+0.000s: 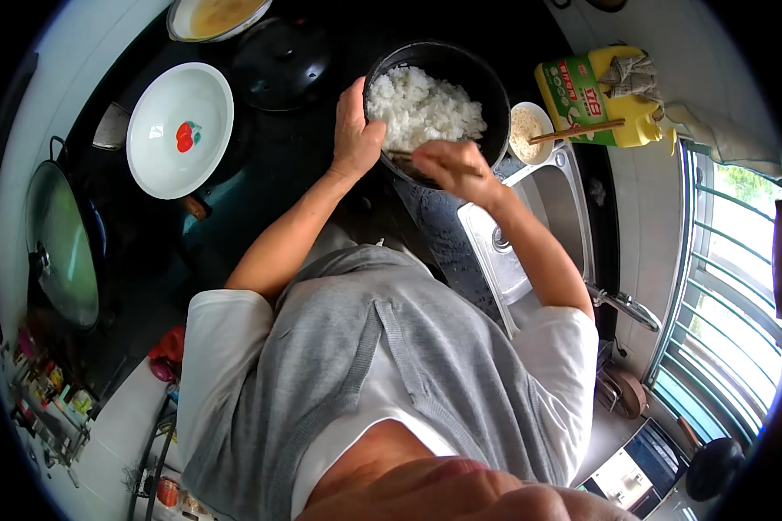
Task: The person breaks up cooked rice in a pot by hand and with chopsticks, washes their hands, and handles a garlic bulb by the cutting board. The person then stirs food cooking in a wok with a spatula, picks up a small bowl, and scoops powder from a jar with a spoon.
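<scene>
A black pot (pixel 488 91) of cooked white rice (pixel 426 108) stands on the counter in front of me. My left hand (pixel 354 139) grips the pot's left rim, its thumb over the edge. At the near side of the rice, my right hand (pixel 456 167) is closed in a fist inside the rim. A small dark end of something shows beside its fingers, but I cannot make out what it is. Just right of the pot, a small white bowl (pixel 530 135) holds pale grains, with chopsticks (pixel 578 132) resting across it.
A white bowl with a red fruit print (pixel 181 130), a black lid (pixel 284 62) and a bowl of brownish liquid (pixel 222 16) are to the left. A glass-lidded pan (pixel 63 243) sits far left. On the right are a steel sink (pixel 539 204) and a yellow jug (pixel 595 95).
</scene>
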A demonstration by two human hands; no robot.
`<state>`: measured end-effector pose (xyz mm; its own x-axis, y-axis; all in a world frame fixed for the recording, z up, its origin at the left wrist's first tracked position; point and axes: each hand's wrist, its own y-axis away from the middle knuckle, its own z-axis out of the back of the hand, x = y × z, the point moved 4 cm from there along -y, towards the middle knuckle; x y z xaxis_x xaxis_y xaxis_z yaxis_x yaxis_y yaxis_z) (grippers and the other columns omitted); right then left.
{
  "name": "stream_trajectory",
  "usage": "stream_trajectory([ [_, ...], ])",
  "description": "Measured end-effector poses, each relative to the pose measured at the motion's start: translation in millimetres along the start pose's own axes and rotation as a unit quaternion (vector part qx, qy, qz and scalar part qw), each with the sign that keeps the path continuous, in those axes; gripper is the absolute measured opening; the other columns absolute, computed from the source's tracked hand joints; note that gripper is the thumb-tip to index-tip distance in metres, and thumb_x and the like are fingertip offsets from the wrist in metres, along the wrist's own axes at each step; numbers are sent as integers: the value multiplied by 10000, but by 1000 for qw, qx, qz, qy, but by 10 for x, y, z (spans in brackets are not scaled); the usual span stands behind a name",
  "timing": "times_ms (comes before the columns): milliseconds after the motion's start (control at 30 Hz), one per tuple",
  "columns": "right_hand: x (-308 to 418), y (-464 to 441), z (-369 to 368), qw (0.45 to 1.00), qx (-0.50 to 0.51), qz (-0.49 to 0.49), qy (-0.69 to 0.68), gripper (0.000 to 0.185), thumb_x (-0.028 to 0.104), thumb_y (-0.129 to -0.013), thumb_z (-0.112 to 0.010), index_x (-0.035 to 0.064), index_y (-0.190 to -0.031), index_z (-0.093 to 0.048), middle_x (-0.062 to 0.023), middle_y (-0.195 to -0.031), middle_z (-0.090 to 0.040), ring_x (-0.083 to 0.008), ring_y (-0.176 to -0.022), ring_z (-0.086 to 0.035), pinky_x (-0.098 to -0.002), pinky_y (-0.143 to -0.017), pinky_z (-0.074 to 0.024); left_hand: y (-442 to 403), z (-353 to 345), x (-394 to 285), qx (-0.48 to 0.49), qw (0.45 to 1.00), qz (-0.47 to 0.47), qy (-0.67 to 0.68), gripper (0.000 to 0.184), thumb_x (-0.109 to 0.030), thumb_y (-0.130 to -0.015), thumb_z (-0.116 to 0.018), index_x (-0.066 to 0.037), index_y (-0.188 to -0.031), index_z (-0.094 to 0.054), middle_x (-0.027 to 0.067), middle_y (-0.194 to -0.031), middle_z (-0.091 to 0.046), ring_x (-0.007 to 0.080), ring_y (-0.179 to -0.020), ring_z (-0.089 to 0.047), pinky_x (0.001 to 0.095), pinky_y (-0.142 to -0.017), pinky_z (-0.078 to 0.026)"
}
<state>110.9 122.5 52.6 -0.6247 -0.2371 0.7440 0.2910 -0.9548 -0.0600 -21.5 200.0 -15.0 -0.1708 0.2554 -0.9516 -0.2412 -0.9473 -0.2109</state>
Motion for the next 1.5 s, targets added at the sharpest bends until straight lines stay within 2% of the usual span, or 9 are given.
stream_trajectory([
  [133, -251, -151, 225, 1000, -24, -18, 6, 102, 82, -777, -570, 14, -843, -607, -101, -747, -626, -212, -617, -611, -275, -564, -496, -17, 25, -62, 31, 999, 25, 7, 577, -19, -630, -441, 1, -1198, -338, 189, -1120, -406, 335, -1064, -369, 373, -939, -288],
  [200, -479, -129, 461, 982, -93, 47, 157, 97, 71, -772, -576, 19, -848, -606, -97, -751, -628, -209, -621, -610, -265, -564, -493, -12, 7, -39, 36, 999, 25, 12, 579, -11, -629, -441, 8, -1197, -334, 188, -1122, -400, 332, -1066, -365, 374, -940, -284],
  [400, -90, 87, 1054, 951, -174, -232, -107, 142, 145, -816, -567, 9, -839, -599, -63, -688, -600, -93, -643, -580, -230, -579, -479, -4, -15, 42, 25, 1000, 6, 17, 566, -9, -642, -438, 22, -1196, -329, 190, -1125, -395, 334, -1060, -365, 376, -941, -282],
  [567, -411, 311, 671, 938, -89, -334, 24, 183, 210, -816, -539, 38, -812, -600, -69, -579, -562, -128, -536, -558, -253, -514, -444, -5, -21, -1, 30, 999, 8, 39, 550, -13, -658, -435, 29, -1195, -326, 196, -1128, -392, 336, -1067, -358, 379, -949, -275],
  [600, -586, 320, 459, 960, -144, -241, -6, 181, 196, -816, -523, 30, -811, -596, -89, -609, -568, -135, -539, -563, -281, -520, -460, -4, -29, 3, 30, 999, 7, 41, 550, -13, -658, -435, 29, -1195, -326, 196, -1128, -392, 336, -1067, -358, 379, -949, -275],
  [933, -122, -97, 372, 875, -275, -292, -269, 211, 164, -817, -538, -43, -809, -577, -92, -691, -592, -126, -590, -592, -226, -521, -497, -42, 4, 89, 27, 996, 39, 82, 545, -43, -662, -427, -2, -1199, -339, 181, -1137, -373, 304, -1081, -337, 370, -947, -273],
  [1267, 69, 23, 430, 973, 60, -194, -110, 184, 185, -803, -584, 38, -898, -641, -55, -725, -627, -110, -640, -579, -247, -581, -476, -51, 32, 109, 26, 997, 25, 62, 561, -48, -650, -463, 12, -1192, -331, 183, -1124, -383, 316, -1081, -348, 372, -951, -271],
  [1333, -20, -23, 225, 987, 82, -115, -79, 152, 128, -768, -605, 6, -855, -625, -93, -792, -634, -159, -710, -595, -269, -656, -478, -57, 48, 105, 37, 998, 25, 53, 567, -44, -646, -466, 14, -1193, -328, 183, -1115, -385, 319, -1075, -353, 370, -948, -275],
  [1500, -331, -149, 397, 981, 38, -170, -83, 140, 137, -779, -587, 40, -864, -641, -63, -757, -631, -115, -624, -590, -233, -587, -492, -88, 97, 20, 60, 998, 23, 10, 582, -33, -635, -473, 17, -1195, -321, 183, -1092, -389, 327, -1055, -365, 366, -936, -286],
])
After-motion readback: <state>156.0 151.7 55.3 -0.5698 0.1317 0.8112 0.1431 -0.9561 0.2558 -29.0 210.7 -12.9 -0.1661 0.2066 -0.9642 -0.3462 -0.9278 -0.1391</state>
